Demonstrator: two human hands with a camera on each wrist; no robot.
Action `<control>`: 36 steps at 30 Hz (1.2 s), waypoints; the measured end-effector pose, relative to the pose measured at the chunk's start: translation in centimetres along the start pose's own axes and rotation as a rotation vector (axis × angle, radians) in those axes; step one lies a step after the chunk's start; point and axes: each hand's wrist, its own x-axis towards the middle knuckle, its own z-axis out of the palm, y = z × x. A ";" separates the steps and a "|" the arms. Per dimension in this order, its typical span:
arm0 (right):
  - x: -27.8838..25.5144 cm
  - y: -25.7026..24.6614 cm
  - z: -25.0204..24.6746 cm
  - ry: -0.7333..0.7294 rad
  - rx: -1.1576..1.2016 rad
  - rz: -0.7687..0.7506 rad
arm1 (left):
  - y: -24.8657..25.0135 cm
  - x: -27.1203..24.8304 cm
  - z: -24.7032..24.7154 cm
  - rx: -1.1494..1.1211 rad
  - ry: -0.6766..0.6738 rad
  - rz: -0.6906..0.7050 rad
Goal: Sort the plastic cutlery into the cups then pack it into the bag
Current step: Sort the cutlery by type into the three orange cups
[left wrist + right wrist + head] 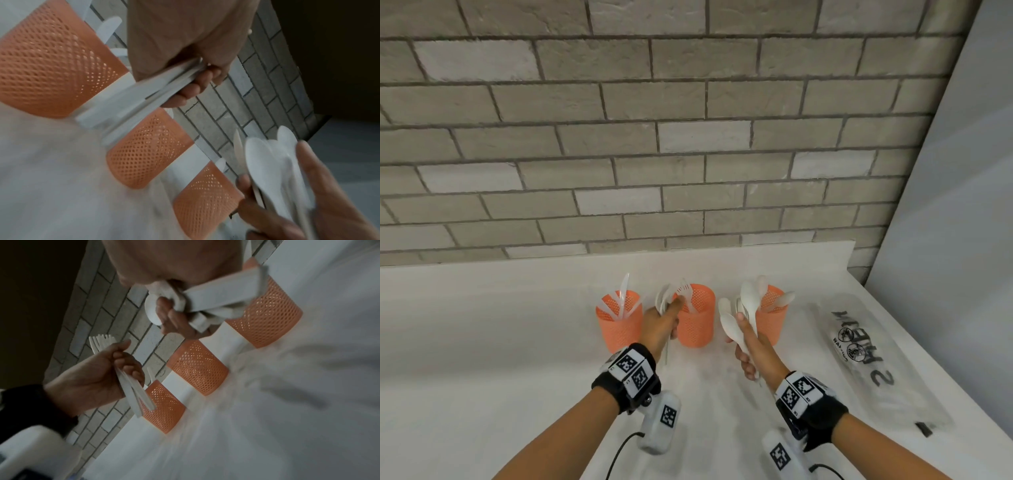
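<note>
Three orange mesh cups stand in a row on the white counter (482,342). The left cup (619,323) holds white knives, the middle cup (695,317) a fork, and the right cup (773,317) spoons. My left hand (661,322) grips a bundle of white forks (102,339) between the left and middle cups, handles (144,97) pointing down. In front of the right cup, my right hand (751,346) grips a bunch of white spoons (748,301), bowls up. The clear printed bag (866,356) lies flat to the right.
A grey brick wall (654,137) rises behind the counter's low back ledge. A pale side wall (962,205) closes off the right, just past the bag. Bare counter stretches to the left and in front of the cups.
</note>
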 end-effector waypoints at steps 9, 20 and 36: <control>-0.9 -0.3 -3.3 -0.045 0.031 0.059 | 6.5 5.4 3.2 -0.279 0.223 0.191; -0.4 -0.8 -6.4 -0.195 0.117 -0.072 | 0.3 8.4 5.5 0.122 0.237 0.172; 1.8 -2.0 -5.4 -0.110 0.108 -0.202 | 3.3 2.5 2.3 0.152 0.082 0.391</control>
